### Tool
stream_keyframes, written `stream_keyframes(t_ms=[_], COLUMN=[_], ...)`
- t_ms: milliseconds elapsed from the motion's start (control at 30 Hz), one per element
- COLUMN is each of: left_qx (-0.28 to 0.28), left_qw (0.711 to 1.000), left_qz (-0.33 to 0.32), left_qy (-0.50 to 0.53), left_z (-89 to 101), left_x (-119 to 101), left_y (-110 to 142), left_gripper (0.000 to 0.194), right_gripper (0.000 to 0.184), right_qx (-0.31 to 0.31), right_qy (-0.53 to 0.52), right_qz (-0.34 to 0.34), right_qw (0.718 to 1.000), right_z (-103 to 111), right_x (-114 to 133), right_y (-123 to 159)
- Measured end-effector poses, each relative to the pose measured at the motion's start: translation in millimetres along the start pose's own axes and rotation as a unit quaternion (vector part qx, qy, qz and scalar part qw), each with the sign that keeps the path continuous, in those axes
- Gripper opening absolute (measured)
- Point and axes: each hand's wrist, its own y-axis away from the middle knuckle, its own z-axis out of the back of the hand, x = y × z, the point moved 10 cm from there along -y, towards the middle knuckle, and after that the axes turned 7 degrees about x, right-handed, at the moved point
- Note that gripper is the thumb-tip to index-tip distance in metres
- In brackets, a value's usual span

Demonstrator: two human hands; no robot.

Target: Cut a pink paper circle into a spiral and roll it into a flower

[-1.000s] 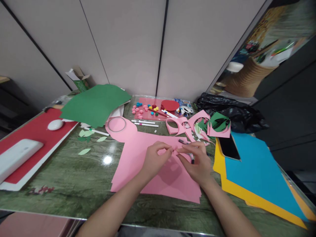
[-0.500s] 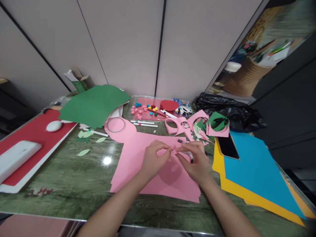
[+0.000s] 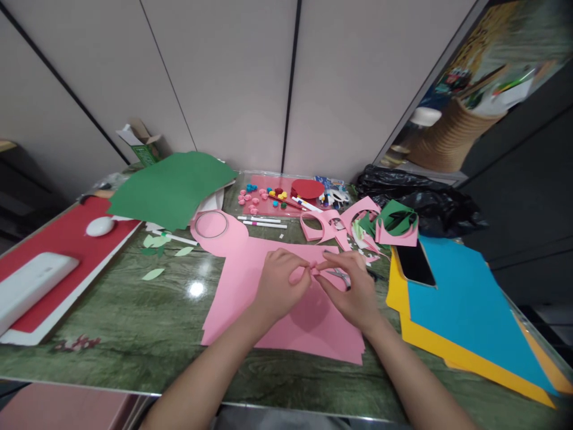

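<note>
Both of my hands meet over a large pink paper sheet (image 3: 250,280) lying on the green table. My left hand (image 3: 280,285) is closed, thumb and fingertips pinching a small pink paper piece (image 3: 312,270). My right hand (image 3: 351,289) pinches the same piece from the other side, fingers bent. A dark pen or scissors (image 3: 341,276) lies just behind my right hand's fingers, partly hidden.
Blue sheet (image 3: 465,304) over yellow sheets (image 3: 430,340) at the right, with a phone (image 3: 414,264) on them. Pink and green cut scraps (image 3: 380,227), markers (image 3: 262,222), pom-poms (image 3: 264,200), a tape ring (image 3: 211,225), green paper (image 3: 172,188), a red mat (image 3: 54,239), a white mouse (image 3: 99,226).
Both hands have shifted slightly away from me and closed tighter together on the small pink piece. The view has barely moved.
</note>
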Motion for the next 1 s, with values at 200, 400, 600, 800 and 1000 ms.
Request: stream_keyframes(t_ms=[200, 400, 600, 800, 1000], left_qx=[0.007, 0.018, 0.035, 0.042, 0.060], left_qw=[0.999, 0.999, 0.998, 0.999, 0.993], left_qz=[-0.010, -0.015, -0.019, -0.020, 0.021], left_qy=[-0.041, -0.049, -0.052, -0.008, 0.101], left_z=[-1.9, -3.5, -7.9, -8.6, -13.1], left_x=[-2, -2, -1, 1, 11], left_y=[1, 0, -1, -1, -3], left_gripper=[0.011, 0.011, 0.011, 0.010, 0.011], right_gripper=[0.040, 0.040, 0.038, 0.037, 0.042], right_qx=[0.023, 0.039, 0.063, 0.072, 0.096], right_qy=[0.002, -0.004, -0.017, -0.056, -0.190], right_qz=[-0.013, -0.043, -0.082, -0.114, -0.152], right_qw=[1.000, 0.998, 0.994, 0.989, 0.965], right_z=[-6, -9, -12, -13, -23], right_x=[-2, -7, -11, -16, -28], right_y=[0, 0, -1, -2, 0])
